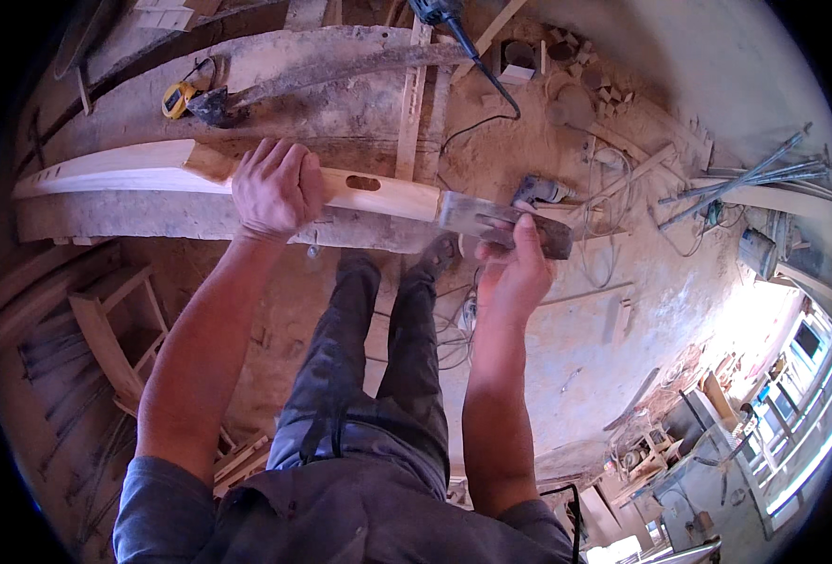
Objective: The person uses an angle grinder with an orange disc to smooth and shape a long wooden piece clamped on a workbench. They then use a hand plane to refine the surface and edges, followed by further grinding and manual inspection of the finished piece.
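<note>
A long pale wooden piece lies across the bench, with an oval slot near its right end and a wider, angled part on the left. My left hand is wrapped over its middle, gripping it from above. Beyond the right end, my right hand pinches a flat tool with a grey metal blade and a dark handle, thumb on top. The blade, smeared by motion, meets or overlaps the piece's end; its edge is too blurred to name the exact kind of tool.
On the bench lie a yellow tape measure and a dark-headed tool with a long wooden handle. A corded power tool sits at the far edge. Another power tool, cables and offcuts lie on the dusty floor; metal bars rest right.
</note>
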The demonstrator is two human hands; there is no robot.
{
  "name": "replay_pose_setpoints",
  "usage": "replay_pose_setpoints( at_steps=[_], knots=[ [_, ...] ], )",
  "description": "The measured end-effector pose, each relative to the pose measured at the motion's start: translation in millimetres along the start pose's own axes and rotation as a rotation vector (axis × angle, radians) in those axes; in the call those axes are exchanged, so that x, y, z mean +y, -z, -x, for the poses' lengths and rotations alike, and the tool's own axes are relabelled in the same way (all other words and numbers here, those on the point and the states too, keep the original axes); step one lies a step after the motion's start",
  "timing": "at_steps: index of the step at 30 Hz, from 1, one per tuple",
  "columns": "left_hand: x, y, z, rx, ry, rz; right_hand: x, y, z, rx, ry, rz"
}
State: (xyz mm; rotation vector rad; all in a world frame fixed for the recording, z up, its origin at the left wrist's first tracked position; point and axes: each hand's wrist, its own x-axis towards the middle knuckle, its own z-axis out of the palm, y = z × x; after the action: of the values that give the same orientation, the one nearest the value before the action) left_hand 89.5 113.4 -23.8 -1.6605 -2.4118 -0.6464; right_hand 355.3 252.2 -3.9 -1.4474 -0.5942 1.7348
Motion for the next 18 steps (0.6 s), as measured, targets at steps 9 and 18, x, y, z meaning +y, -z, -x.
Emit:
replay_pose_setpoints(
  at_steps=[9,18],
  knots=[
    [2.1,0.1,-4.9,0.015,0.003,0.007,7.5,7.5,-3.6,-0.066,-0.044,-0.005],
    [-1.2,-0.1,-3.3,0.008,0.004,-0.001,3.0,16.3,12.9,-0.077,-0.026,-0.122]
  ],
)
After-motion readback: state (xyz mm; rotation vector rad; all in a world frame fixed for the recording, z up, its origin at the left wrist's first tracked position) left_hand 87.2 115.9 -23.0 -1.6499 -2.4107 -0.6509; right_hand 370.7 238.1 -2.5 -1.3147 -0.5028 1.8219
